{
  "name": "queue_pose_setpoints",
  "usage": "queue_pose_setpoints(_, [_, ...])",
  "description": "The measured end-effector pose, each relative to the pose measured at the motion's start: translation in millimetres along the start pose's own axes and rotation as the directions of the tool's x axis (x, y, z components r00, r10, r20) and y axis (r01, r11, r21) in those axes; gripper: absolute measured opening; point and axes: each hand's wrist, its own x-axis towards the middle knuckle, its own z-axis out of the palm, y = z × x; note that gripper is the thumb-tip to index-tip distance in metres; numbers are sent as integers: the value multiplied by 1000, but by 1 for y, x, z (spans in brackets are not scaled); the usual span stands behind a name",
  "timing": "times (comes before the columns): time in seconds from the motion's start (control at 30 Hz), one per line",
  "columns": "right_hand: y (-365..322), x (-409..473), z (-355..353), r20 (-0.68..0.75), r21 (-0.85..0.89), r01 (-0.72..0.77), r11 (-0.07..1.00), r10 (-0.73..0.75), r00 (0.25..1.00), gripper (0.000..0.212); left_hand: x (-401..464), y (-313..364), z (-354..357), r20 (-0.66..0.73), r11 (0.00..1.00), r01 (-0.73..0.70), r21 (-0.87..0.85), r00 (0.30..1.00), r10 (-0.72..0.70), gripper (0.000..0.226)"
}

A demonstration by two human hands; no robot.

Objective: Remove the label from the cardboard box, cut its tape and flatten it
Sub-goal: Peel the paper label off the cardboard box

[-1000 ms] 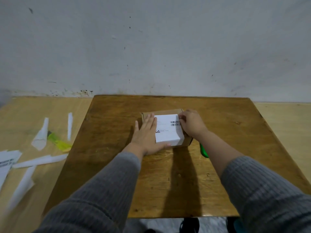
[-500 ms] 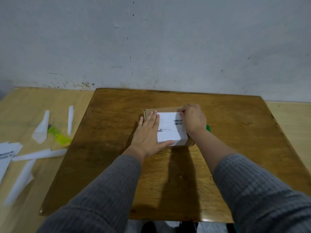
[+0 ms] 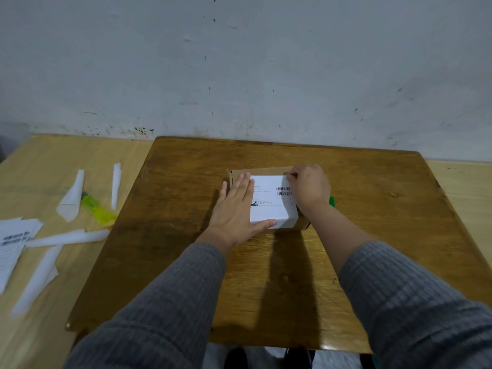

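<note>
Both hands on the labelled box at the middle of the counter

The cardboard box [image 3: 266,173] sits on the dark wooden counter [image 3: 372,209], its white label [image 3: 271,206] covering the top and folding over the near edge. The left hand [image 3: 237,211] lies flat with straight fingers across the box's left side, thumb along the near edge. The right hand [image 3: 308,187] has its fingers curled, pinching the label's far right corner.
</note>
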Motion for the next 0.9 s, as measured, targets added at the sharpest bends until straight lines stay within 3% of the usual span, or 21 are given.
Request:
queue_pose_setpoints(0.67, [-3, -4, 8, 2, -118, 99, 988, -99, 995, 16, 0, 2, 0, -8, 999, 6, 50, 1000, -6, 111])
queue_pose_setpoints(0.9, [13, 7, 4, 65, 55, 132, 990, -136, 989, 20, 1, -1, 1, -16, 1000, -8, 24, 1000, 8, 111])
